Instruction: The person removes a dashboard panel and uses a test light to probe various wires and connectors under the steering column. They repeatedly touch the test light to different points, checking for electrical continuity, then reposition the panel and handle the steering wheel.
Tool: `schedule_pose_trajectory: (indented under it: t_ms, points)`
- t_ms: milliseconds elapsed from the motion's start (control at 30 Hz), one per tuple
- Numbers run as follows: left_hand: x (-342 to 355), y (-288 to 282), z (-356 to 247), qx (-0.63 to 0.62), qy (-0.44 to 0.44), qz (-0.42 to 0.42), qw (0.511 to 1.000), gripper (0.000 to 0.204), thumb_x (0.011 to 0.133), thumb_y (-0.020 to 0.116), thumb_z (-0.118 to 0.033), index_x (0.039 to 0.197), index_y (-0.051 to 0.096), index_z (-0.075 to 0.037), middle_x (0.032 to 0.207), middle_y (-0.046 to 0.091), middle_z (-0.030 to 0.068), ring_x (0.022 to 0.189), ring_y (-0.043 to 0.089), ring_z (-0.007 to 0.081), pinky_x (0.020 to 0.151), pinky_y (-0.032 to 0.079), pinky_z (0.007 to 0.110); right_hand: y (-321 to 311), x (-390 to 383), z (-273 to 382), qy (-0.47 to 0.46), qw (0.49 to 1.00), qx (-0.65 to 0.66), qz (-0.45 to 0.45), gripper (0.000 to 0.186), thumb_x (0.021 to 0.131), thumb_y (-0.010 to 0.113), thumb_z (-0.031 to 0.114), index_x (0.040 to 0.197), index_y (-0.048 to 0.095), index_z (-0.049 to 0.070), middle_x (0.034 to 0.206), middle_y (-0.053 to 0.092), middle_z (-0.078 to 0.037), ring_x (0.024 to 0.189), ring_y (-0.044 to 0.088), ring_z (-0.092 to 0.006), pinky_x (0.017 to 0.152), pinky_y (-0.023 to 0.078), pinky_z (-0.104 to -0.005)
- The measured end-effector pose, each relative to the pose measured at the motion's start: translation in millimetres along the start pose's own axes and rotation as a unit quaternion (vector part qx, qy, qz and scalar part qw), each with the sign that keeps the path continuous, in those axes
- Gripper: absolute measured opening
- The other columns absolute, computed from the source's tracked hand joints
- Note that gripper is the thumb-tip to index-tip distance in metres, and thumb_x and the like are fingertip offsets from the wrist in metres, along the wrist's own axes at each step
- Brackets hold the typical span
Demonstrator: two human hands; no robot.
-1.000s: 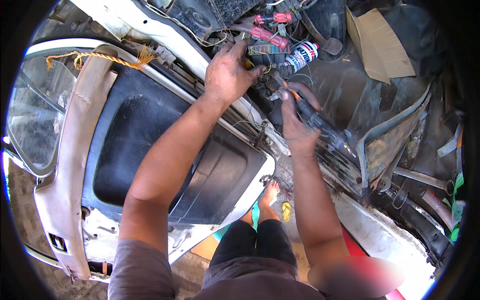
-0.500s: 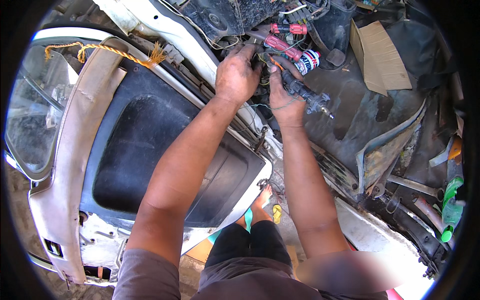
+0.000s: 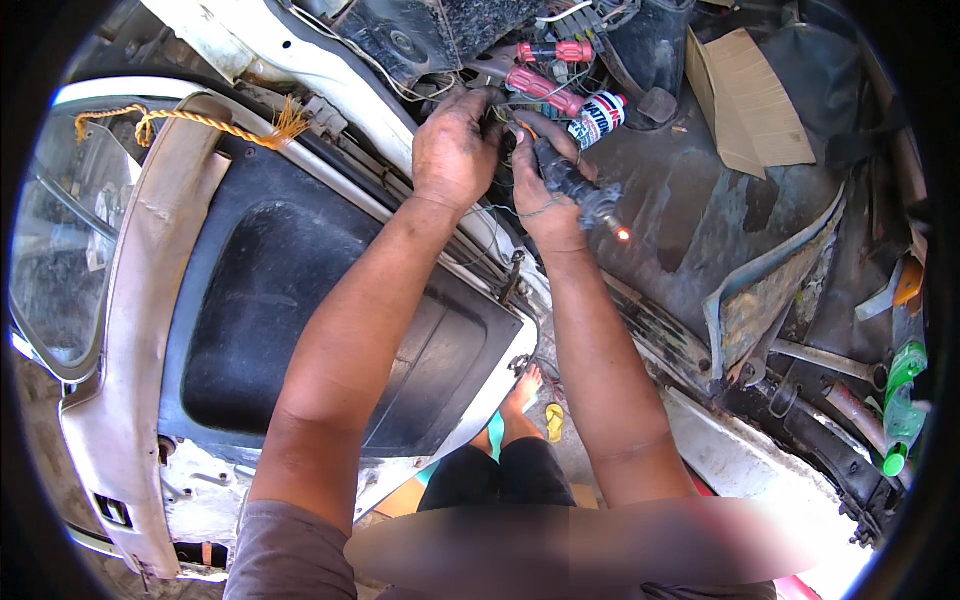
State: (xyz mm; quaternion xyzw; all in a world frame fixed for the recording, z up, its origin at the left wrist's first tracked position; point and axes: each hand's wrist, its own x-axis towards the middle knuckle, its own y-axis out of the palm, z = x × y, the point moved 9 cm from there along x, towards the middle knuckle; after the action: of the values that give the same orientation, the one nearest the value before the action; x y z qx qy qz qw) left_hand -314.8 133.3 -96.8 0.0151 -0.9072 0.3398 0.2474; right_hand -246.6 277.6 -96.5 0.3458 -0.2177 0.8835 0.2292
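Note:
My right hand (image 3: 543, 200) grips a black lamp holder with a thick ribbed body (image 3: 572, 178). From its lower end sticks a small bulb (image 3: 623, 235), glowing orange-red. Close by on the left, my left hand (image 3: 450, 152) has its fingers bent and closed, the fingertips near those of my right hand. Thin wires run among the fingers; exactly what the left fingertips pinch is hidden. A short orange piece (image 3: 526, 131) shows by my right thumb. One pale green wire (image 3: 540, 210) crosses my right palm and trails toward the door side.
An open car door (image 3: 330, 300) with a black panel and frayed orange rope (image 3: 225, 122) fills the left. Beyond my hands lie pink-handled tools (image 3: 545, 90), a small white bottle (image 3: 598, 118) and folded cardboard (image 3: 750, 100). Wrenches (image 3: 825, 358) and a green plastic bottle (image 3: 905, 400) lie at right.
The bulb, unlit before, now glows. Both hands and the lamp holder appear slightly further left, along with the whole scene.

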Motion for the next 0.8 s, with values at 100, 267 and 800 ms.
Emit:
schedule_pose_trajectory:
  t_ms: [100,267,800]
  points:
    - [1,1,1,-0.005,0.001,0.002,1.0,0.036,0.09,0.086,-0.013,0.124,0.078,-0.009,0.123,0.076,0.0166,0.115,0.073,0.0418,0.099,0.06,0.049,-1,1,-2,0.004,1.0,0.014,0.012,0.027,0.099,0.078,0.0,0.123,0.072,0.007,0.108,0.083,-0.017,0.094,0.082,-0.0366,0.086,0.064,-0.0445]
    - [0,1,-4,0.012,0.011,0.012,1.0,0.035,0.09,0.087,-0.014,0.124,0.078,-0.008,0.123,0.076,0.0165,0.115,0.073,0.0421,0.098,0.06,0.05,-5,-3,-7,0.031,0.999,-0.02,0.01,0.024,0.099,0.075,0.002,0.123,0.072,0.006,0.106,0.082,-0.017,0.094,0.082,-0.0356,0.083,0.064,-0.0449]
    - [-2,0,-4,0.005,0.013,0.003,1.0,0.036,0.089,0.088,-0.015,0.122,0.078,-0.007,0.121,0.077,0.0156,0.114,0.074,0.0409,0.095,0.06,0.049,-7,-4,2,0.026,1.0,-0.013,-0.009,0.017,0.1,0.073,0.002,0.117,0.073,0.006,0.1,0.082,-0.017,0.087,0.082,-0.0327,0.08,0.064,-0.0432]
